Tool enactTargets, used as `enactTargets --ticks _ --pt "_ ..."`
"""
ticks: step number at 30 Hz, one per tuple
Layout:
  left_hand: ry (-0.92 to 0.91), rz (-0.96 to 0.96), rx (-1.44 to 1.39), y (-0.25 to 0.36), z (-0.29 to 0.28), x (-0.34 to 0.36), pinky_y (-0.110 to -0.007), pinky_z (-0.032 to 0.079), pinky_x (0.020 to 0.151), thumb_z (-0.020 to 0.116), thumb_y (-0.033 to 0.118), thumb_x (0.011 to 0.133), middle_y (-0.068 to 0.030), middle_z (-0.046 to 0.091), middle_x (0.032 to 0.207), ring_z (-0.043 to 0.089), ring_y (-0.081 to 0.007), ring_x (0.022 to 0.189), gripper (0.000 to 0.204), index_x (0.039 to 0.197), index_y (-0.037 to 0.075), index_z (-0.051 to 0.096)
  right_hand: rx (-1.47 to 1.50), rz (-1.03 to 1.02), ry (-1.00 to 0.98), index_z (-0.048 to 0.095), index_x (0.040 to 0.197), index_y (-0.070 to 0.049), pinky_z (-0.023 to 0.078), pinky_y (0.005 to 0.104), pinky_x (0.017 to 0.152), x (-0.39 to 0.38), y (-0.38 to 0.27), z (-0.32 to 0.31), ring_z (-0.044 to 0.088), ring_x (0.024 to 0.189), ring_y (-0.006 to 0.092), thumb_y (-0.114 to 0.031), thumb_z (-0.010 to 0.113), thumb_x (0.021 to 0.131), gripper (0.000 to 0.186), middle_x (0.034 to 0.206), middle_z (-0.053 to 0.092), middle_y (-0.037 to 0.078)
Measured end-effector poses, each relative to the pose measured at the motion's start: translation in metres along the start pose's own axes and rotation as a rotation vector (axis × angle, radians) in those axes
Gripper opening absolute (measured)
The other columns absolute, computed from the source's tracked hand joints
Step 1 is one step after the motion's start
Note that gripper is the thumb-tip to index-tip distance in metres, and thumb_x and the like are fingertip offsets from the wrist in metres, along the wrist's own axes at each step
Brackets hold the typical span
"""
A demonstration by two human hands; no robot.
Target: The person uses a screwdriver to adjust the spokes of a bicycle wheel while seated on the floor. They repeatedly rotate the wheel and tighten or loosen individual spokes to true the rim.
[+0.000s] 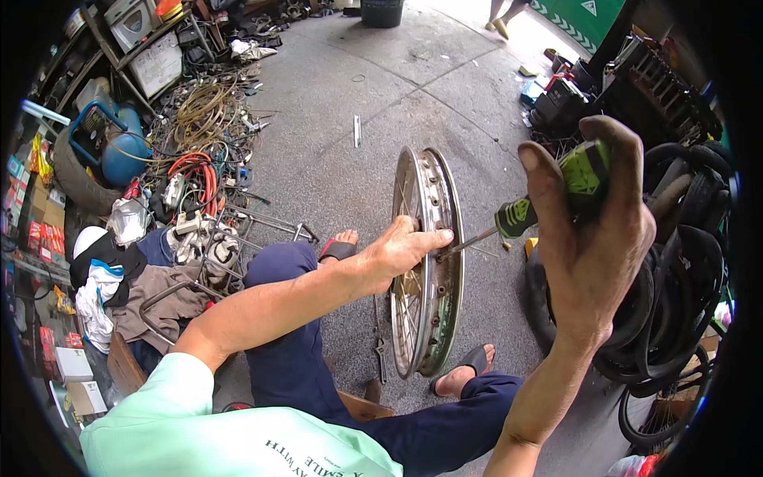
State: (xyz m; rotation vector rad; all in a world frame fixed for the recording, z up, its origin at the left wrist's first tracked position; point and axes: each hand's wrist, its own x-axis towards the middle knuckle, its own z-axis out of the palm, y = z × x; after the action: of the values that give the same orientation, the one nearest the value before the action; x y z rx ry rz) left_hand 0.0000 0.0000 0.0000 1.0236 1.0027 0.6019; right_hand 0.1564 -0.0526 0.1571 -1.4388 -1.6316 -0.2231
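A spoked metal wheel rim [447,318] stands upright between my legs, its hub and spokes partly showing on the left side. My left hand [404,250] grips the rim's edge near the middle, thumb laid over the outer face. In my right hand [592,238] is a screwdriver [517,215] with a green and black handle. Its shaft points left and down, and the tip meets the rim's outer face at one of the holes, just below my left thumb. Part of the handle is hidden behind my fingers.
An adjustable wrench [381,359] lies on the floor left of the wheel. Black tyres and tubes [668,294] pile up at the right. Cables and hoses [203,111] and a blue air compressor [123,147] crowd the left. A black bucket [381,13] and another person's feet [498,28] are far ahead.
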Motion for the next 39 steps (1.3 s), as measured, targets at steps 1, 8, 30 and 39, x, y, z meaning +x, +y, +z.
enactTargets --ticks 1,8,30,39 --pt "-0.054 0.034 -0.074 -0.006 -0.001 -0.001 -0.031 0.051 0.056 0.072 0.03 0.091 -0.0081 0.066 0.081 0.06 -0.0111 0.068 0.036 0.097 -0.005 0.066 0.037 -0.018 -0.012 0.058 0.118 -0.011 0.043 0.0185 0.06 0.002 0.002 0.001 0.055 0.07 0.0056 -0.015 0.081 0.084 0.041 0.079 0.061 0.001" --pt "-0.135 0.021 0.045 0.0 -0.004 0.005 -0.033 0.043 0.094 0.071 0.04 0.09 -0.0119 0.071 0.097 0.061 -0.0151 0.094 0.046 0.102 -0.005 0.07 0.449 -0.068 -0.179 0.057 0.12 -0.008 0.048 0.02 0.069 0.014 0.033 -0.008 0.056 0.077 0.0063 -0.002 0.077 0.079 0.046 0.088 0.058 -0.001" --pt "-0.07 0.031 0.305 0.0 -0.001 -0.015 -0.03 0.045 0.086 0.062 0.056 0.088 -0.0078 0.067 0.088 0.061 -0.0155 0.089 0.064 0.104 -0.005 0.069 0.371 -0.082 -0.304 0.06 0.111 -0.01 0.052 0.0245 0.073 0.016 0.027 -0.023 0.061 0.084 0.0094 -0.013 0.083 0.078 0.04 0.094 0.06 -0.001" --pt "-0.042 0.076 0.213 -0.02 -0.001 0.0 -0.029 0.042 0.074 0.049 0.057 0.098 -0.0019 0.063 0.075 0.052 -0.0098 0.075 0.064 0.088 -0.003 0.07 0.917 0.226 0.071 0.065 0.102 -0.004 0.058 0.0317 0.062 0.005 0.007 0.026 0.067 0.063 0.0163 -0.027 0.074 0.09 0.027 0.076 0.066 0.007"
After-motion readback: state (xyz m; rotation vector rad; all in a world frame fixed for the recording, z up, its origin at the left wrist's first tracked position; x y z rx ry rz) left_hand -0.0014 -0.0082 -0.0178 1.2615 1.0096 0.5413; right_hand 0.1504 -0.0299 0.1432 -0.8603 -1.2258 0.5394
